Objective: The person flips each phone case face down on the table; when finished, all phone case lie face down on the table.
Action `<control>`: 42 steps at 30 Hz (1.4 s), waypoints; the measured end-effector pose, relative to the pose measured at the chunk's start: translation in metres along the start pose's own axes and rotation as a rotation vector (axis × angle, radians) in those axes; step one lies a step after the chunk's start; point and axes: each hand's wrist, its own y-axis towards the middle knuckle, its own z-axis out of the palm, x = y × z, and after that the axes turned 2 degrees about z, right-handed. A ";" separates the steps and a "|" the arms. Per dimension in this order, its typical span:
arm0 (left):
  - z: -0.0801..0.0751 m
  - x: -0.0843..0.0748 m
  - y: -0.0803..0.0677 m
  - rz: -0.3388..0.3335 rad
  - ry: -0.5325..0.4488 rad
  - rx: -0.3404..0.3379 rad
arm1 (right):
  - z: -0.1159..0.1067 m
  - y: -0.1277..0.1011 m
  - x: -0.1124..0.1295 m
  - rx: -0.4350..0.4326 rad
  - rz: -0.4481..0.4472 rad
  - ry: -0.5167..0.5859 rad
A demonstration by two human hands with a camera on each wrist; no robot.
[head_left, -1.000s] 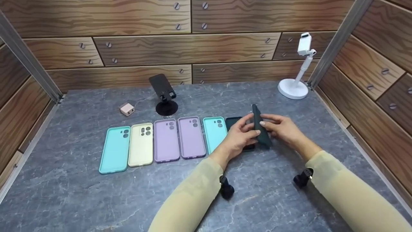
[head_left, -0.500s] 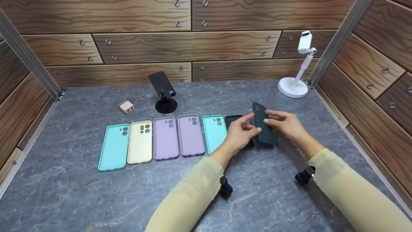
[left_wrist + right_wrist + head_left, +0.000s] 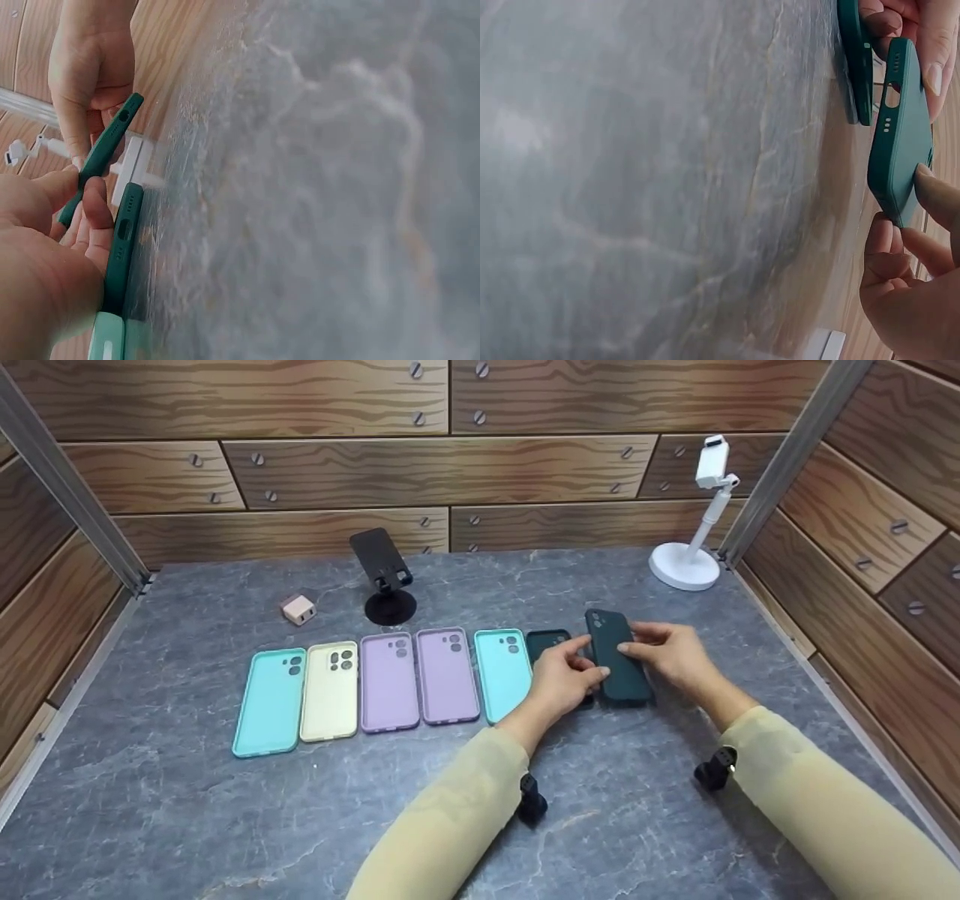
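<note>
Clearly the row of cases is nearly built and one piece is yet to settle. Nearest, both sleeves run in from below, and the left hand (image 3: pixel 564 679) and right hand (image 3: pixel 670 656) meet on a dark green case (image 3: pixel 616 660), which they hold between them, tilted and raised off the grey tabletop (image 3: pixel 187 817). The left hand's fingertips (image 3: pixel 91 196) pinch its near long edge, thumb curled over; the right hand's fingers (image 3: pixel 889 247) and thumb clasp the opposite edge, so both hands are closed around it rather than spread. Just under the left hand's fingers lies a second dark green case (image 3: pixel 547 643), flat on the surface, its end showing in the wrist views right beside the held one. Leftward of that hand the line runs on, each piece flat and just beside the next: a teal case (image 3: pixel 501 673), two lilac cases (image 3: pixel 447 676) (image 3: pixel 388 682), a pale yellow case (image 3: pixel 330 691) and another teal case (image 3: pixel 270 701). By my reckoning six lie placed and the held one is the seventh, not yet down at the right end. Farther off, beyond the row, stand a black phone stand (image 3: pixel 386 577) and a small pink charger (image 3: pixel 298 609); beyond the right hand, near the wall corner, a white phone stand (image 3: pixel 694 547).
</note>
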 end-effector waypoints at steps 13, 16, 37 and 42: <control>0.000 0.005 0.002 -0.037 0.170 0.014 | 0.004 0.004 -0.012 0.038 -0.003 -0.016; -0.002 0.005 0.002 -0.043 0.181 0.017 | 0.006 0.005 -0.013 0.049 0.000 -0.014; 0.000 -0.002 0.008 -0.065 0.234 0.041 | 0.009 0.010 -0.013 0.038 0.041 -0.022; 0.000 -0.003 0.009 -0.082 0.248 0.044 | 0.009 0.010 -0.013 0.044 0.040 -0.046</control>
